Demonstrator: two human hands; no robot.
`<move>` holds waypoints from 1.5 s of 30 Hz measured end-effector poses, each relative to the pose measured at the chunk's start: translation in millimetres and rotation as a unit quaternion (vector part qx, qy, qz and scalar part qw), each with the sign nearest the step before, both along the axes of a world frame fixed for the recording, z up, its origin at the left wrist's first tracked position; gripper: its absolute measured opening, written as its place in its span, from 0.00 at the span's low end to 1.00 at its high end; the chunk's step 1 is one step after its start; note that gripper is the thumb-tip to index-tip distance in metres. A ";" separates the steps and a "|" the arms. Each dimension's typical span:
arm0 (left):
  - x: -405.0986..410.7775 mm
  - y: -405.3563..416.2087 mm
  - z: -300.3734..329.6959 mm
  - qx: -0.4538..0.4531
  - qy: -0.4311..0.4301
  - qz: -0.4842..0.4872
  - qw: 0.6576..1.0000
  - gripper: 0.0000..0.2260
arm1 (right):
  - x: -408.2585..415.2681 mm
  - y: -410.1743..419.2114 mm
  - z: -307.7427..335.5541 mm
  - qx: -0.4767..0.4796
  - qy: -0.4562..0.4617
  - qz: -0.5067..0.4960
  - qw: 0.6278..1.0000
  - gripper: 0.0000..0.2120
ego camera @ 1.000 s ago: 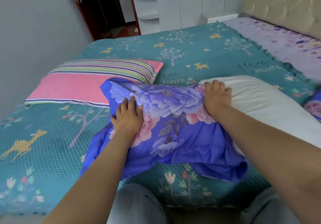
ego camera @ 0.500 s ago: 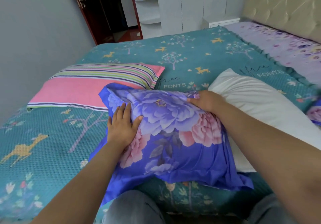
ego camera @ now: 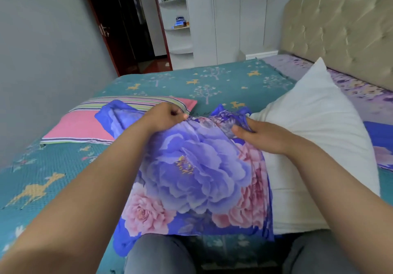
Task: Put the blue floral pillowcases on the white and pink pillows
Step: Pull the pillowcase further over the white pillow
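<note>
Hands bunch blue floral pillowcase: left hand pinches it, right hand grips gathered cloth. Best work it evenly along white pillow.

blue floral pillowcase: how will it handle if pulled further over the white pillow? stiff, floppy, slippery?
Probably floppy: the blue floral pillowcase bunches into folds where the left hand and right hand grip it. Likely thin and light, since it drapes over the white pillow. Its slight sheen hints it may slide easily.
</note>
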State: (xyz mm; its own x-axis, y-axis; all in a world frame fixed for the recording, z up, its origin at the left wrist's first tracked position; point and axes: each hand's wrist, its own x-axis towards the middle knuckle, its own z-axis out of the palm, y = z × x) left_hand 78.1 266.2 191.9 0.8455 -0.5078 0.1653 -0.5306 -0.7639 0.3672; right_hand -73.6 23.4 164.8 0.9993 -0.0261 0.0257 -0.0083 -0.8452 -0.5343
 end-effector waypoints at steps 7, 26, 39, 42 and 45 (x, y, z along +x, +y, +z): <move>-31.6 -28.0 24.7 0.088 0.037 -0.052 0.994 0.16 | -27.5 19.4 23.8 -0.200 -0.044 0.009 0.979 0.20; -79.1 -115.6 3.6 0.022 -0.010 -0.142 0.990 0.07 | 5.6 8.5 -26.2 0.352 -0.066 -0.251 0.900 0.20; -62.1 -37.3 1.0 -0.055 -0.185 0.027 0.981 0.13 | 55.1 16.0 9.4 -0.043 0.070 -0.151 0.985 0.13; -36.1 27.4 9.8 -0.253 -0.305 0.296 0.869 0.14 | 46.5 9.5 7.9 -0.022 0.059 -0.170 0.983 0.12; -12.7 76.8 1.5 -0.344 -0.116 0.451 0.815 0.20 | 40.6 13.8 10.0 -0.007 0.044 -0.177 0.983 0.13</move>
